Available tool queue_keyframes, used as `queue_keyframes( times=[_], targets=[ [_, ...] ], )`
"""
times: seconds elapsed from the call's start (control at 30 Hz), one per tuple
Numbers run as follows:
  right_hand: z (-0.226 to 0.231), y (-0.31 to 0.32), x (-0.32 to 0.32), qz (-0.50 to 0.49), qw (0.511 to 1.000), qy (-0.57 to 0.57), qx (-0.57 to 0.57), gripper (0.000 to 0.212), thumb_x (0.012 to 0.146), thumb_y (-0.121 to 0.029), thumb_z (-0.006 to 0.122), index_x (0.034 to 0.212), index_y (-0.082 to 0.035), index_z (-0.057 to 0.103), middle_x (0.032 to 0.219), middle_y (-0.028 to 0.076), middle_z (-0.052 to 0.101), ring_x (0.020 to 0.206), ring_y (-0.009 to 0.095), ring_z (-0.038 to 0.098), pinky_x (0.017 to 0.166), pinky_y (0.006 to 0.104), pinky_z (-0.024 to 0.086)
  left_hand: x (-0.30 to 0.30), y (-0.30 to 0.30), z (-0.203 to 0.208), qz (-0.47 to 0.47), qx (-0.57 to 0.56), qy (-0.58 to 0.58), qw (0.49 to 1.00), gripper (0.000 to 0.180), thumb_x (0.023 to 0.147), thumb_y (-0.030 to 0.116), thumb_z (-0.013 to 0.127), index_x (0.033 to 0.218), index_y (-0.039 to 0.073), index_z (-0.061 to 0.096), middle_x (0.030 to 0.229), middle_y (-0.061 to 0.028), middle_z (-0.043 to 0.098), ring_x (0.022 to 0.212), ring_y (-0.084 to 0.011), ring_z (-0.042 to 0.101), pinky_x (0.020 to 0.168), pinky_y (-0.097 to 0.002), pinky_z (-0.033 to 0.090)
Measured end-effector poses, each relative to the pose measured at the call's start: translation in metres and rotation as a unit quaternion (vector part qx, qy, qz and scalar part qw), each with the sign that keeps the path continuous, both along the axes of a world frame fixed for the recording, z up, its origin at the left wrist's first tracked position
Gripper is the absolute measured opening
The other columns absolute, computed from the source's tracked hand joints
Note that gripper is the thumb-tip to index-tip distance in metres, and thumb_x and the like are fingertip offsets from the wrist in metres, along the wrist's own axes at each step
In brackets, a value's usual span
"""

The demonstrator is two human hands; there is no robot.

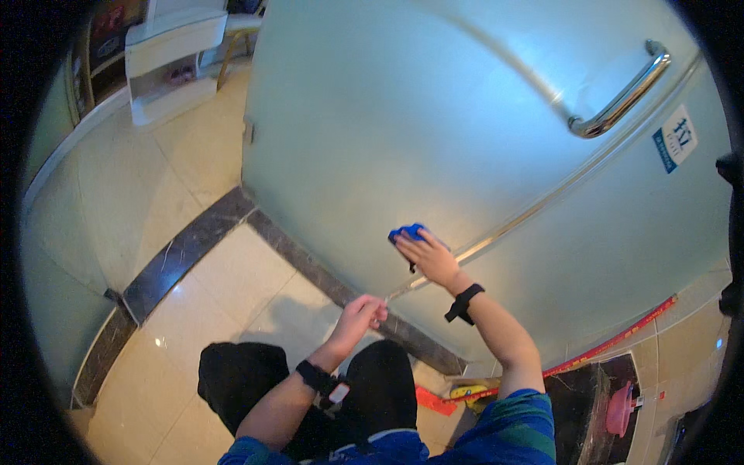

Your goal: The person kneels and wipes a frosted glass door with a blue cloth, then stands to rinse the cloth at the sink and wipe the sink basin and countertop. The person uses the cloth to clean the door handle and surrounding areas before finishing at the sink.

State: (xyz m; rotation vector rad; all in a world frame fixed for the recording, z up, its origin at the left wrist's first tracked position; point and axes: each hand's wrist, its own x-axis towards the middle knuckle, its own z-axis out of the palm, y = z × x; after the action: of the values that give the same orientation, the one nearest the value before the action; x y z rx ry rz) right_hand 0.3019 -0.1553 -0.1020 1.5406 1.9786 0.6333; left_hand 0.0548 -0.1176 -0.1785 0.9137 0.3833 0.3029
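Observation:
My right hand (431,259) presses a blue cleaning pad with a wavy edge (406,232) flat against the frosted glass door (341,147). Its fingers lie over the pad, and a small dark bit hangs below it. Lower and to the left, my left hand (363,315) is closed with curled fingers, close to the lower end of the door's metal edge strip (496,232). Whether those fingers grip the strip or something small is hidden. Dark bands sit on both wrists.
A chrome handle (620,97) and a white-and-blue sticker (676,139) are on the glass at right. Dark stone sills (310,271) cross the pale tiles. A white cabinet (174,62) stands far left; a red strip (612,337) and pink basin (619,408) lie lower right.

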Motion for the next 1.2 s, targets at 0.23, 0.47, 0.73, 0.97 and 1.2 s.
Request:
queue_keyframes(
  times=[0.23, 0.47, 0.73, 0.97, 1.2],
  targets=[
    [0.185, 0.073, -0.009, -0.006, 0.912, 0.007, 0.411, 0.063, 0.077, -0.019, 0.058, 0.138, -0.016, 0.043, 0.146, 0.002, 0.038, 0.135, 0.022, 0.033, 0.111, 0.0514, 0.019, 0.007, 0.008, -0.006, -0.044, -0.010, -0.009, 0.999, 0.025, 0.099, 0.026, 0.044, 0.102, 0.006, 0.058, 0.092, -0.0048, 0.064, 0.086, -0.0137, 0.061, 0.078, -0.0279, 0.048],
    [0.385, 0.117, -0.006, -0.063, 0.654, -0.040, 0.753, 0.060, 0.087, -0.028, 0.048, 0.142, -0.008, 0.034, 0.150, 0.014, 0.026, 0.139, 0.036, 0.018, 0.108, 0.0611, 0.012, 0.021, 0.064, -0.020, -0.050, -0.047, 0.003, 0.998, 0.022, 0.097, 0.026, 0.048, 0.101, 0.006, 0.057, 0.093, -0.0062, 0.063, 0.088, -0.0178, 0.063, 0.075, -0.0289, 0.050],
    [0.510, 0.144, 0.017, -0.061, 0.634, -0.117, 0.762, 0.057, 0.089, -0.034, 0.044, 0.142, -0.016, 0.035, 0.150, 0.008, 0.029, 0.138, 0.032, 0.022, 0.107, 0.0621, 0.015, 0.039, 0.132, -0.013, -0.068, -0.088, -0.001, 0.994, 0.022, 0.095, 0.023, 0.048, 0.103, 0.005, 0.058, 0.092, -0.0061, 0.064, 0.087, -0.0182, 0.064, 0.075, -0.0311, 0.051],
    [0.632, 0.117, 0.041, -0.199, 0.546, -0.101, 0.808, 0.056, 0.091, -0.040, 0.035, 0.144, -0.022, 0.032, 0.152, 0.003, 0.025, 0.139, 0.028, 0.022, 0.105, 0.0641, 0.017, 0.038, 0.190, -0.026, -0.062, -0.052, -0.028, 0.996, 0.030, 0.093, 0.035, 0.053, 0.104, 0.008, 0.061, 0.083, -0.0029, 0.064, 0.078, -0.0155, 0.061, 0.073, -0.0252, 0.048],
    [0.565, 0.302, -0.023, 0.087, 0.808, -0.148, 0.563, 0.054, 0.082, -0.030, 0.050, 0.136, -0.022, 0.046, 0.145, 0.000, 0.039, 0.137, 0.024, 0.029, 0.114, 0.0499, 0.011, 0.045, 0.240, -0.037, -0.036, -0.069, 0.029, 0.997, 0.024, 0.094, 0.025, 0.052, 0.101, 0.002, 0.057, 0.088, -0.0085, 0.062, 0.085, -0.0208, 0.065, 0.074, -0.0325, 0.052]
  ],
)
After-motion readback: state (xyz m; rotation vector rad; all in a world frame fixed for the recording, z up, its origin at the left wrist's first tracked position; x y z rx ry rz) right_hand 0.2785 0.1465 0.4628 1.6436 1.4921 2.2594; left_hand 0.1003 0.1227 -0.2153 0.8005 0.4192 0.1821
